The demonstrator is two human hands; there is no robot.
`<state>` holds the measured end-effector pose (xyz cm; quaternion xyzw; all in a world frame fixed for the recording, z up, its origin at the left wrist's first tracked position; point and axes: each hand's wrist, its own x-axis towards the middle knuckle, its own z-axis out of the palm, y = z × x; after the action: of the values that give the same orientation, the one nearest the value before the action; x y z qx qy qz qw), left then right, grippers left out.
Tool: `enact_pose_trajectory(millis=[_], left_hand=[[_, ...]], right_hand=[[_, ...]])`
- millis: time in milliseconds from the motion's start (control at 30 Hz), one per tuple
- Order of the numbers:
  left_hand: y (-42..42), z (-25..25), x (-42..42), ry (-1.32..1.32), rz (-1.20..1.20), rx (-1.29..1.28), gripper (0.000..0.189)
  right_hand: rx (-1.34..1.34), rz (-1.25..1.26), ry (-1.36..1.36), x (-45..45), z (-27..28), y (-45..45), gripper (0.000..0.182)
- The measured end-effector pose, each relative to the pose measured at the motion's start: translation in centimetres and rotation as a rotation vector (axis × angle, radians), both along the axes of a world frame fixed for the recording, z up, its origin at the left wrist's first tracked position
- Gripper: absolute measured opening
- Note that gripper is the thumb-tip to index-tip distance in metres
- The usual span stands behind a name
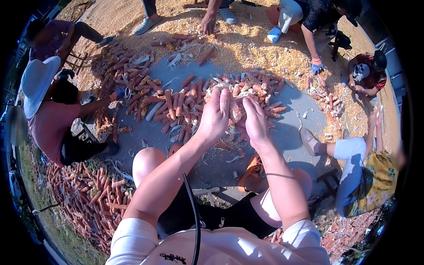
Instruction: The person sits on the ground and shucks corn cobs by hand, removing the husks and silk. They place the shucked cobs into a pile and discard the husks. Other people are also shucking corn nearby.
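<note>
My left hand (215,114) and my right hand (255,121) reach forward over a heap of stripped, reddish corn cobs (174,104). The hands are side by side, thumbs and fingers close together, with cobs (236,112) between them. Whether the palms grip these cobs or only press against the heap cannot be told, as the undersides of both hands are hidden. Pale husk shreds lie among the cobs. Beyond the heap spreads a wide layer of loose yellow corn kernels (251,49).
Several people sit around: one in a wide hat (39,86) at left, one with a gloved hand (317,65) at upper right, one in patterned clothing (374,182) at right. A bare hand (208,25) touches the kernels ahead. More cobs (89,198) are piled at lower left.
</note>
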<state>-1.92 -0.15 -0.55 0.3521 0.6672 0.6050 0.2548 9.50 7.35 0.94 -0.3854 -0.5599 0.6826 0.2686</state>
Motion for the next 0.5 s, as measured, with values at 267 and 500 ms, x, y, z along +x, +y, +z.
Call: enact_pose_trajectory(millis=[267, 500], left_hand=[[-1.0, 1.2, 0.0, -0.384, 0.001, -0.005, 0.035], [-1.6, 3.6, -1.4, -1.164, 0.078, 0.192, 0.032]], right_hand=[[-0.624, 0.134, 0.159, 0.3, -5.0, 1.7, 0.027], [-0.924, -0.099, -0.178, 7.7, -30.3, 0.1, 0.013]])
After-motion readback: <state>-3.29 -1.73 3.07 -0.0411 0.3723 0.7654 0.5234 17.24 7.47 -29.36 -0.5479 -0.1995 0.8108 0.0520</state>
